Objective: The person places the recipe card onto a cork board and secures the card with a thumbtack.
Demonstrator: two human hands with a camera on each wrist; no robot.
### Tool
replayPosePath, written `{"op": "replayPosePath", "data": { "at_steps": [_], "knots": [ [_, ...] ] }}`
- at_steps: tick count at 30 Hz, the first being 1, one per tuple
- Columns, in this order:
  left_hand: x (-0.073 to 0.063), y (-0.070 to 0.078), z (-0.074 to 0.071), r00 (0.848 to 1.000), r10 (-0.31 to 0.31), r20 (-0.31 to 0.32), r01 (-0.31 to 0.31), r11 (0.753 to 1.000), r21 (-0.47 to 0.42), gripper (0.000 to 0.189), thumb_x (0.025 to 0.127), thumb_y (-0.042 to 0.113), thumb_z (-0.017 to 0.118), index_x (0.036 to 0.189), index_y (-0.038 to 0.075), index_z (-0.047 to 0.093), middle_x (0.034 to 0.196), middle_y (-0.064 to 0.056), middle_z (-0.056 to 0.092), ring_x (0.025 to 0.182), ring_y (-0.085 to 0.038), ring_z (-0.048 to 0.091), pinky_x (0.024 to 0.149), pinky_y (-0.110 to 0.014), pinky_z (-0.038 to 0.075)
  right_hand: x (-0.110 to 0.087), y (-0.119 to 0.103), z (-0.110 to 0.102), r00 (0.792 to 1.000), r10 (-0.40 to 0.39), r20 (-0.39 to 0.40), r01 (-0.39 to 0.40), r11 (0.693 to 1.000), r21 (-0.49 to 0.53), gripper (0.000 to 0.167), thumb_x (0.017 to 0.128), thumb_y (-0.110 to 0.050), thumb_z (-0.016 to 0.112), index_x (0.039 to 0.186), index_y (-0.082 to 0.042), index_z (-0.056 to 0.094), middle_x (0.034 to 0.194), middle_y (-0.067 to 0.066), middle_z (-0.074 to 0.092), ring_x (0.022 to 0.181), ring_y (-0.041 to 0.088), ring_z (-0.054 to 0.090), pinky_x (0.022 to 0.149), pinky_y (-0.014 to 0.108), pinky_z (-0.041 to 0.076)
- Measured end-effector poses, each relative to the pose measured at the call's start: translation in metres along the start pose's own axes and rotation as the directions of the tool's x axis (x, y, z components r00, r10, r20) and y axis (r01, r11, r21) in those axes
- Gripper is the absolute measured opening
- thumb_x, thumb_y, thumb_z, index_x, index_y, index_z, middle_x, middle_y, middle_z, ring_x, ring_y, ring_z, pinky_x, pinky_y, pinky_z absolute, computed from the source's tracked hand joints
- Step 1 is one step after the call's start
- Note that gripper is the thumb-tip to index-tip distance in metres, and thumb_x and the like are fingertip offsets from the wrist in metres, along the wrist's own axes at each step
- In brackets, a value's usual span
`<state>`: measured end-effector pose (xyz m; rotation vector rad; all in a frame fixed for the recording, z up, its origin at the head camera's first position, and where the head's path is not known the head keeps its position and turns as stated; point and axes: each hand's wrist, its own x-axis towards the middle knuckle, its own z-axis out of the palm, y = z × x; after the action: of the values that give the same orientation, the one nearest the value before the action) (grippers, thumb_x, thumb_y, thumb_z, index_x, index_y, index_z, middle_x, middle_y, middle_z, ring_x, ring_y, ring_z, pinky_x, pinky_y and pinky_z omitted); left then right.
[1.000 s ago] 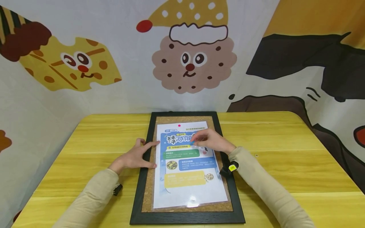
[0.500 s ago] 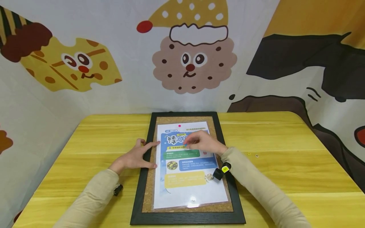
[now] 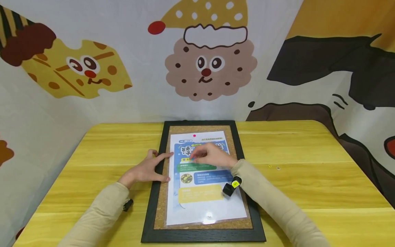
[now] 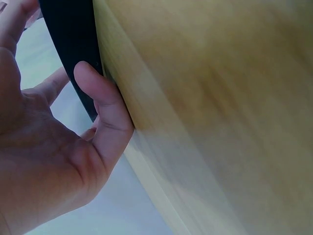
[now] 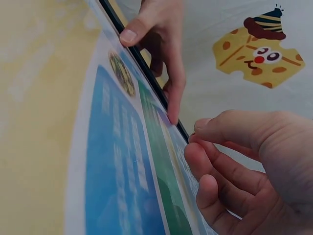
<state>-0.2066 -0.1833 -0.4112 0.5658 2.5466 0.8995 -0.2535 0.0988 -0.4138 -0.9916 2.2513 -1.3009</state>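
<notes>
Yellow wooden worktop (image 3: 308, 171) with a smooth grained surface carries a black-framed rectangular cork board (image 3: 160, 206), lying flat at the centre with bare wood on both sides. On the cork lies a glossy laminated poster in white, blue, green and yellow (image 3: 203, 206), pinned near its top edge by a small pink round pushpin (image 3: 194, 136). Left hand (image 3: 145, 169) rests flat with straight spread fingers across the board's left frame edge, index fingertip touching the poster's left margin. Right hand (image 3: 210, 156) hovers over the poster's blue title area, fingers curled together at the tips; whether they pinch anything cannot be told.
</notes>
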Motion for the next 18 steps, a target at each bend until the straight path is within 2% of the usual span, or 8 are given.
{"op": "replayPosePath", "data": {
  "at_steps": [7, 18],
  "knots": [
    [0.0, 0.0, 0.0, 1.0, -0.005, 0.006, 0.005, 1.0, 0.006, 0.091, 0.077, 0.042, 0.08, 0.151, 0.015, 0.034, 0.128, -0.028, 0.02, 0.107, -0.043, 0.041, 0.086, -0.058, 0.039, 0.012, -0.005, 0.012, 1.0, -0.026, 0.005, 0.026, 0.999, -0.035, 0.014, 0.089, -0.005, 0.069, 0.102, -0.006, 0.072, 0.096, -0.001, 0.068, 0.086, 0.011, 0.062, 0.08, 0.029, 0.049],
    [0.0, 0.0, -0.001, 1.0, -0.002, 0.009, 0.001, 1.0, 0.025, 0.09, 0.078, 0.042, 0.079, 0.151, 0.015, 0.034, 0.128, -0.028, 0.02, 0.106, -0.043, 0.04, 0.085, -0.058, 0.039, 0.026, -0.014, 0.024, 0.998, -0.066, 0.019, 0.066, 0.998, -0.023, 0.013, 0.09, -0.005, 0.068, 0.102, -0.004, 0.072, 0.094, -0.003, 0.068, 0.082, 0.011, 0.062, 0.079, 0.028, 0.049]
  ]
}}
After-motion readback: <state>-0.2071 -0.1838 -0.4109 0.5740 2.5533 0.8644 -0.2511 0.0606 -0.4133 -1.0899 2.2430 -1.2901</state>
